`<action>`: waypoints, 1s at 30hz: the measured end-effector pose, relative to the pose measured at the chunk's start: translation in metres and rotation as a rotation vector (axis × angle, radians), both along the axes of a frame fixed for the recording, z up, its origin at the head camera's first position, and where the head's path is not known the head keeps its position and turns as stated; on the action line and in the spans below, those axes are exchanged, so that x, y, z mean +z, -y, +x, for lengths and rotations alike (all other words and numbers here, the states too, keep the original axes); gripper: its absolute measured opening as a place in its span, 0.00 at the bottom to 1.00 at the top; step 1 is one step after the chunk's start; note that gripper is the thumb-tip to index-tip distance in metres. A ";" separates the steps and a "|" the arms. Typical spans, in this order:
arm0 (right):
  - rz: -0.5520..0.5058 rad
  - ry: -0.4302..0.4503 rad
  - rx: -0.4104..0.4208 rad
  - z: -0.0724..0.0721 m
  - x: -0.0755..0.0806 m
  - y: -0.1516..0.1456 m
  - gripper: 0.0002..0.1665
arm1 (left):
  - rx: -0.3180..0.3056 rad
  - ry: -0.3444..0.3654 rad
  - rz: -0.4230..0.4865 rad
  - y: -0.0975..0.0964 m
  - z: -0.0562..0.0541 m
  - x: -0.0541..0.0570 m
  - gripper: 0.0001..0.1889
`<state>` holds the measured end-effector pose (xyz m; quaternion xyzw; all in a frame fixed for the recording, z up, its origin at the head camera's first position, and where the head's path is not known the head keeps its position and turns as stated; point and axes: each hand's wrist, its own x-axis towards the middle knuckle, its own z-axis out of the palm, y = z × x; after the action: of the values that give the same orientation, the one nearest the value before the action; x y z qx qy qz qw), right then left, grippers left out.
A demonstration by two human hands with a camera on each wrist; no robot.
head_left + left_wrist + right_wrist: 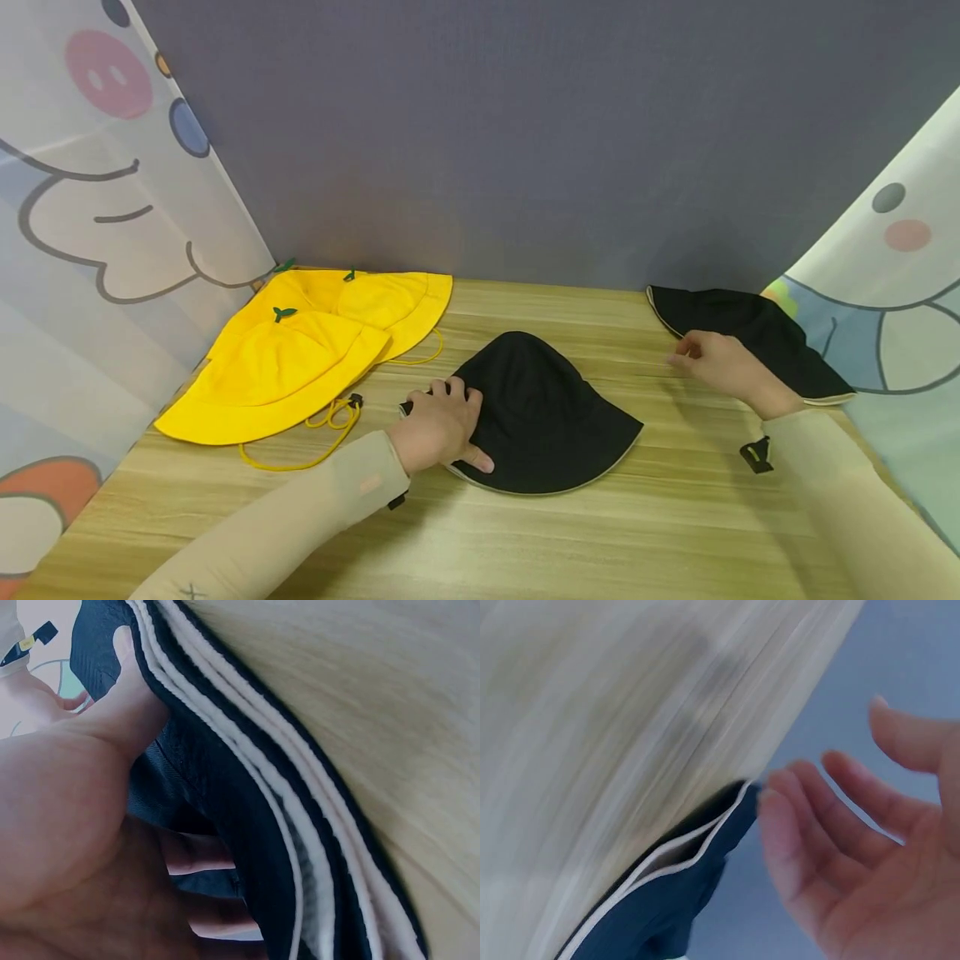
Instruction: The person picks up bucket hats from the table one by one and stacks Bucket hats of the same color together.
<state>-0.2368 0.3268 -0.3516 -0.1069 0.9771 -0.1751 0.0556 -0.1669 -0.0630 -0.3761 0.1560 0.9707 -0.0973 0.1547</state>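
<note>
Black hats with pale-edged brims lie in two spots on the wooden table. My left hand (441,421) rests on the left side of the middle black hat (536,417), fingers spread over the crown and thumb on the brim. Several layered brim edges (281,791) run beside the palm in the left wrist view. At the right, my right hand (716,364) is raised with loosely bent fingers and nothing in them. It is near the left end of the other black hat (780,337), whose two brim layers part slightly in the right wrist view.
Yellow hats (281,371) with green sprouts overlap at the left, their yellow cords (300,467) trailing on the table (525,550). A grey panel (525,142) stands behind, and cartoon-printed cloths (97,225) hang on both sides.
</note>
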 end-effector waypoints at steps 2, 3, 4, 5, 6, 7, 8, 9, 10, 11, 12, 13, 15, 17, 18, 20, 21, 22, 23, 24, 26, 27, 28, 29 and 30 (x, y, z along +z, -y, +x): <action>0.025 -0.029 -0.042 -0.003 0.001 -0.010 0.25 | 0.001 0.002 0.005 0.000 0.000 0.000 0.57; 0.040 -0.044 -0.059 -0.004 0.001 -0.015 0.26 | 0.001 0.002 0.008 0.000 -0.001 0.000 0.57; 0.052 -0.052 -0.073 -0.005 0.001 -0.020 0.26 | 0.002 0.002 0.011 0.000 -0.001 0.000 0.57; 0.064 -0.059 -0.085 -0.006 0.001 -0.024 0.26 | 0.002 0.003 0.013 0.000 -0.001 -0.001 0.57; 0.073 -0.063 -0.094 -0.006 0.002 -0.029 0.26 | 0.003 0.003 0.014 0.000 -0.001 -0.001 0.57; 0.080 -0.067 -0.105 -0.007 0.001 -0.033 0.26 | 0.002 0.002 0.017 0.000 -0.001 -0.001 0.57; 0.087 -0.072 -0.115 -0.007 0.001 -0.038 0.27 | 0.001 0.001 0.018 0.001 0.000 -0.001 0.58; 0.089 -0.073 -0.125 -0.007 0.001 -0.042 0.27 | 0.000 -0.001 0.018 0.001 0.000 -0.002 0.58; 0.093 -0.074 -0.138 -0.008 0.000 -0.046 0.29 | -0.001 -0.002 0.018 0.001 0.000 -0.002 0.58; 0.098 -0.072 -0.150 -0.007 0.000 -0.051 0.31 | -0.002 -0.003 0.018 0.001 -0.001 -0.002 0.58; 0.105 -0.068 -0.161 -0.007 -0.001 -0.055 0.33 | -0.003 -0.005 0.018 0.001 0.000 -0.002 0.58; 0.114 -0.058 -0.176 -0.007 -0.001 -0.059 0.36 | -0.002 -0.006 0.019 0.001 0.000 -0.002 0.58; 0.130 -0.033 -0.193 -0.008 -0.001 -0.067 0.41 | 0.001 -0.007 0.016 0.001 0.000 -0.002 0.58; 0.145 -0.002 -0.199 -0.009 -0.001 -0.075 0.46 | 0.004 -0.008 0.012 0.001 0.000 -0.002 0.57; 0.151 0.016 -0.202 -0.009 -0.001 -0.078 0.47 | 0.006 -0.010 0.010 0.001 0.000 -0.002 0.57; 0.159 0.052 -0.202 -0.011 -0.001 -0.085 0.51 | 0.009 -0.011 0.004 0.001 0.000 -0.002 0.57; 0.163 0.069 -0.204 -0.011 -0.001 -0.089 0.53 | 0.009 -0.011 0.003 0.001 0.000 -0.002 0.57; 0.167 0.090 -0.215 -0.011 -0.001 -0.092 0.54 | 0.008 -0.012 0.002 0.001 0.000 -0.002 0.57; 0.170 0.107 -0.227 -0.011 -0.001 -0.095 0.56 | 0.007 -0.012 0.001 0.001 0.000 -0.002 0.57; 0.173 0.122 -0.241 -0.011 -0.002 -0.097 0.57 | 0.006 -0.012 0.001 0.001 0.000 -0.002 0.57; 0.185 0.139 -0.267 -0.011 -0.004 -0.103 0.61 | 0.003 -0.012 0.002 0.001 0.000 -0.002 0.58; 0.190 0.149 -0.278 -0.011 -0.004 -0.105 0.62 | 0.000 -0.011 0.002 0.001 0.000 -0.002 0.58; 0.193 0.160 -0.283 -0.010 -0.005 -0.108 0.62 | -0.002 -0.011 0.002 0.001 0.001 -0.002 0.58; 0.196 0.170 -0.282 -0.011 -0.006 -0.110 0.64 | -0.002 -0.011 0.001 0.001 0.001 -0.002 0.58; 0.200 0.179 -0.277 -0.012 -0.006 -0.111 0.65 | -0.002 -0.012 0.001 0.001 0.001 -0.002 0.58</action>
<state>-0.2484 0.4381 -0.3578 0.0509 0.9862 -0.0917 0.1279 -0.1661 -0.0638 -0.3781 0.1565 0.9715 -0.0979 0.1489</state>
